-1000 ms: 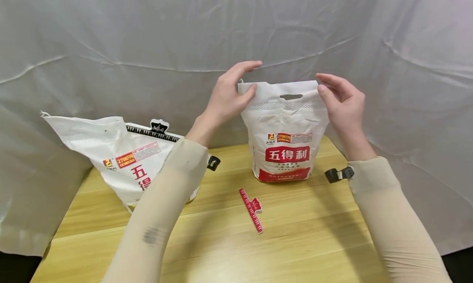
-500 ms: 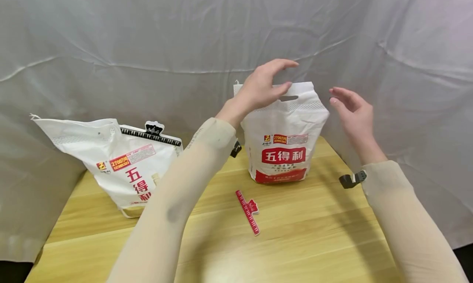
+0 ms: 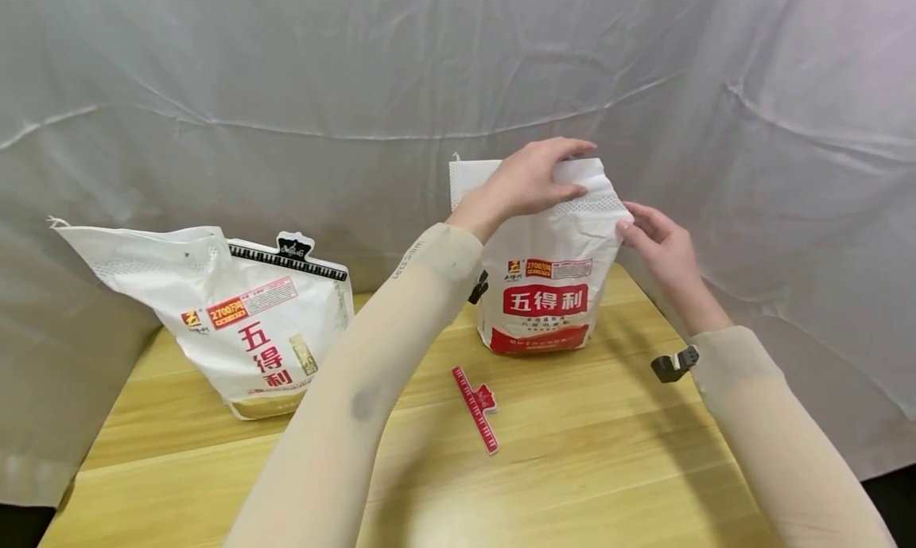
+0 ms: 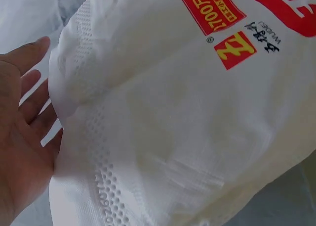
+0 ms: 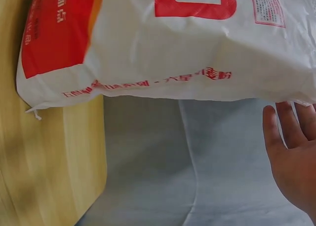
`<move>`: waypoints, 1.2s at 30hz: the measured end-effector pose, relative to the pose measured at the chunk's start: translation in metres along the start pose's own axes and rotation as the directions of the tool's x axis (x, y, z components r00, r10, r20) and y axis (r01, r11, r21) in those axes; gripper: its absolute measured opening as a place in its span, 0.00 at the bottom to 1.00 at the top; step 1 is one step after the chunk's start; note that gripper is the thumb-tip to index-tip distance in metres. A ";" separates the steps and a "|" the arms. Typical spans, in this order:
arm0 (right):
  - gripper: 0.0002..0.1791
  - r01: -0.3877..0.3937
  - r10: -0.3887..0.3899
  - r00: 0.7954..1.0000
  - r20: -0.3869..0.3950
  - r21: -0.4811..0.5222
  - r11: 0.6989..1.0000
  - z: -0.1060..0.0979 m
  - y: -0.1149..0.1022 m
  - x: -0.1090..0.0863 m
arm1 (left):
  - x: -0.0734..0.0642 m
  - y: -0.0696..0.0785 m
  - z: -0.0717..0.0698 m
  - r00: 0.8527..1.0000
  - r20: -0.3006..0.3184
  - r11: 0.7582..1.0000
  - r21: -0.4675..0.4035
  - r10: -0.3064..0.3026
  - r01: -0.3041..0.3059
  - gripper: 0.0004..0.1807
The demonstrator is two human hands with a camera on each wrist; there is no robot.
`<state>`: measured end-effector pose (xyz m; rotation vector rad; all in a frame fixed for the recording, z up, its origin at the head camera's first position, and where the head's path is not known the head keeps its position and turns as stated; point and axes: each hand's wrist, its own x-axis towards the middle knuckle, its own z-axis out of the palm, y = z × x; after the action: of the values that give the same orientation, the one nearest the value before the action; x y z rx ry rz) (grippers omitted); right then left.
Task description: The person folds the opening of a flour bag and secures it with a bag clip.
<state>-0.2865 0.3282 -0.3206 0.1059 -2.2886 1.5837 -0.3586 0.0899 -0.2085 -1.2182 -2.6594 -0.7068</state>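
Note:
A white flour bag (image 3: 544, 242) with red print stands upright on the table. My left hand (image 3: 533, 178) lies across its top front and hides the middle of the top edge. In the left wrist view the fingers of my left hand (image 4: 24, 117) reach behind the bag's top edge, thumb held apart. My right hand (image 3: 661, 242) pinches the bag's upper right corner between thumb and index finger. In the right wrist view, fingertips of my right hand (image 5: 296, 147) meet the bag's edge. A red sealing clip (image 3: 476, 409) with a piano-key pattern lies in front of the bag.
On the left, a second white flour bag (image 3: 236, 317) stands leaning, its top folded under a black piano-key clip (image 3: 293, 254). The wooden table (image 3: 558, 468) ends at grey cloth (image 3: 322, 71) behind and at both sides.
My left hand has moved right from the bag's top left corner to its top middle. My right hand has left the top right corner, swung outward, then come back lower onto the side corner.

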 end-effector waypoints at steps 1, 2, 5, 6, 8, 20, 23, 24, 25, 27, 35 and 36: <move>0.30 -0.004 0.004 1.000 0.002 0.018 1.000 0.000 0.001 0.000 | 0.000 0.000 0.001 1.000 0.008 1.000 0.001 -0.005 0.005 0.35; 0.30 -0.005 0.005 1.000 0.001 0.030 1.000 0.000 0.001 0.000 | 0.001 0.001 0.002 1.000 0.015 1.000 0.008 -0.011 0.011 0.35; 0.28 -0.007 0.007 1.000 -0.009 0.046 0.999 0.001 0.003 -0.001 | 0.002 0.002 0.005 1.000 0.014 0.999 0.032 -0.024 0.024 0.35; 0.27 -0.006 0.007 1.000 -0.013 0.045 0.999 0.001 0.004 -0.001 | 0.002 0.002 0.005 1.000 0.010 0.999 0.043 -0.029 0.028 0.35; 0.26 -0.005 0.006 1.000 -0.021 0.028 1.000 0.001 0.004 0.000 | 0.002 0.002 0.006 0.999 -0.008 0.998 0.054 -0.037 0.037 0.34; 0.27 -0.050 0.045 0.996 -0.079 -0.058 0.997 0.004 0.006 0.003 | 0.003 0.003 0.010 0.997 -0.059 0.998 0.019 -0.055 0.056 0.22; 0.27 -0.068 0.060 0.994 -0.095 -0.077 0.995 0.003 0.007 0.003 | 0.003 0.004 0.012 0.997 -0.053 0.998 0.030 -0.051 0.052 0.20; 0.27 -0.071 0.063 0.993 -0.103 -0.076 0.995 0.003 0.007 0.002 | 0.004 0.004 0.013 0.998 -0.049 0.998 0.027 -0.048 0.049 0.20; 0.27 -0.072 0.063 0.992 -0.111 -0.074 0.995 0.002 0.009 0.002 | 0.004 0.005 0.014 0.998 -0.046 0.999 0.023 -0.044 0.045 0.20; 0.26 -0.068 0.060 0.990 -0.126 -0.063 0.996 0.001 0.011 0.001 | 0.005 0.005 0.016 0.998 -0.028 0.999 -0.003 -0.051 0.051 0.20; 0.19 -0.053 0.061 0.990 -0.125 0.068 0.996 -0.004 0.018 -0.001 | 0.005 0.005 0.019 0.997 -0.010 0.993 -0.087 -0.079 0.078 0.16; 0.18 -0.042 0.054 0.992 -0.117 0.101 0.994 -0.005 0.018 -0.001 | 0.005 0.004 0.019 0.997 -0.017 0.993 -0.089 -0.079 0.077 0.16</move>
<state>-0.2885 0.3396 -0.3352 -0.0187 -2.1378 1.6800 -0.3576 0.1046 -0.2217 -1.1258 -2.6982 -0.8533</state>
